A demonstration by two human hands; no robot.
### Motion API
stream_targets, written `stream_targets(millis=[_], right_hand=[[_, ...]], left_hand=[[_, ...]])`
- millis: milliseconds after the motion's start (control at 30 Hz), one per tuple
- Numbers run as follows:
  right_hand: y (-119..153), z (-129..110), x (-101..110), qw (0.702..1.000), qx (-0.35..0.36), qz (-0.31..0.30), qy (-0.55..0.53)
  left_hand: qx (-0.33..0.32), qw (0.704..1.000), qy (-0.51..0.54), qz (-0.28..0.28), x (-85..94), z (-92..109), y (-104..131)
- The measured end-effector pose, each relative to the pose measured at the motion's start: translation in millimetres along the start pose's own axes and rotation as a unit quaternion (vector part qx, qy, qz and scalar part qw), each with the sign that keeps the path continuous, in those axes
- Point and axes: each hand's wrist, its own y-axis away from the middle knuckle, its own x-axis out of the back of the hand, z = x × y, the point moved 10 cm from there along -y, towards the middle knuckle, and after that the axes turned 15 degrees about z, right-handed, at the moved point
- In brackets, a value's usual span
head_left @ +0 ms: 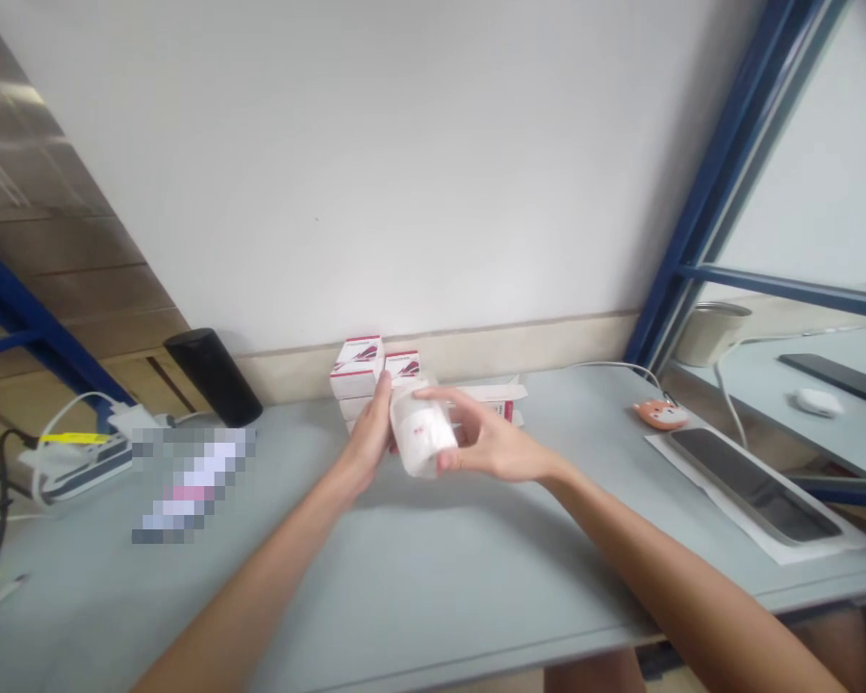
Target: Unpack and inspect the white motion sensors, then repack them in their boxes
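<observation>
Between my two hands is a white, rounded, cylinder-like thing (424, 433) with a small red mark, tilted above the table. It looks covered in a translucent wrap, and its exact kind is not clear. My right hand (496, 441) grips its right side, fingers over the top and thumb low near its near end. Closed against its left side is my left hand (368, 433), whose fingers are mostly hidden behind it. Small white-and-red boxes (357, 371) are stacked just beyond my hands. A white box with loose flaps (503, 393) lies behind my right hand.
A black cylinder (213, 375) stands at the back left by a white power strip (90, 467) with cables. A blurred-out patch (194, 486) covers something on the left. To the right lie a dark phone (754, 484) on white paper and an orange animal-shaped item (660, 414). A wall closes off the back.
</observation>
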Motion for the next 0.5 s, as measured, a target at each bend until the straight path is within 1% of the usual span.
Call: stream_targets(millis=[33, 67, 100, 133, 167, 200, 233, 267, 300, 333, 367, 400, 433, 467, 500], right_hand=[[-3.6, -6.0, 11.8, 0.999, 0.018, 0.036, 0.005], [-7.3, -11.7, 28.3, 0.995, 0.037, 0.087, 0.016], [-9.9, -17.6, 49.5, 0.986, 0.06, 0.153, 0.037], [-10.3, -23.2, 74.4, 0.967, 0.085, 0.228, 0.069], [-7.6, -28.4, 101.1, 0.939, 0.11, 0.307, 0.11], [-2.5, -32.5, 126.6, 0.904, 0.131, 0.377, 0.155], [3.5, -34.4, 150.4, 0.865, 0.141, 0.436, 0.204], [10.1, -34.3, 172.4, 0.828, 0.143, 0.483, 0.246], [16.1, -31.9, 192.4, 0.796, 0.134, 0.519, 0.281], [20.1, -27.4, 209.4, 0.773, 0.114, 0.539, 0.316], [22.1, -21.7, 222.9, 0.757, 0.085, 0.543, 0.352], [23.5, -16.7, 233.0, 0.748, 0.059, 0.542, 0.379], [23.5, -12.5, 238.6, 0.747, 0.039, 0.533, 0.397], [21.9, -9.9, 239.1, 0.756, 0.03, 0.516, 0.401], [18.5, -9.0, 234.0, 0.776, 0.034, 0.492, 0.392]], left_hand=[[-0.021, 0.999, -0.024, 0.032, -1.9, 4.6, -6.1], [-0.056, 0.995, -0.046, 0.065, -4.2, 11.0, -10.8], [-0.109, 0.987, -0.071, 0.099, -6.9, 19.4, -13.2], [-0.169, 0.975, -0.106, 0.095, -18.0, 26.8, -12.4], [-0.233, 0.959, -0.15, 0.066, -34.8, 31.7, -8.7], [-0.29, 0.936, -0.198, 0.024, -53.6, 32.3, -3.2], [-0.331, 0.911, -0.244, -0.023, -72.0, 28.0, 2.5], [-0.353, 0.89, -0.28, -0.06, -86.3, 20.7, 6.5], [-0.359, 0.878, -0.305, -0.081, -95.4, 13.1, 7.6], [-0.355, 0.874, -0.32, -0.09, -100.7, 6.6, 6.5], [-0.346, 0.875, -0.326, -0.09, -102.8, 2.1, 3.9], [-0.334, 0.88, -0.327, -0.082, -102.6, -0.7, 0.6], [-0.322, 0.886, -0.325, -0.074, -101.2, -2.1, -2.3], [-0.31, 0.893, -0.321, -0.065, -98.9, -2.6, -4.4], [-0.299, 0.898, -0.317, -0.057, -95.9, -2.7, -5.3]])
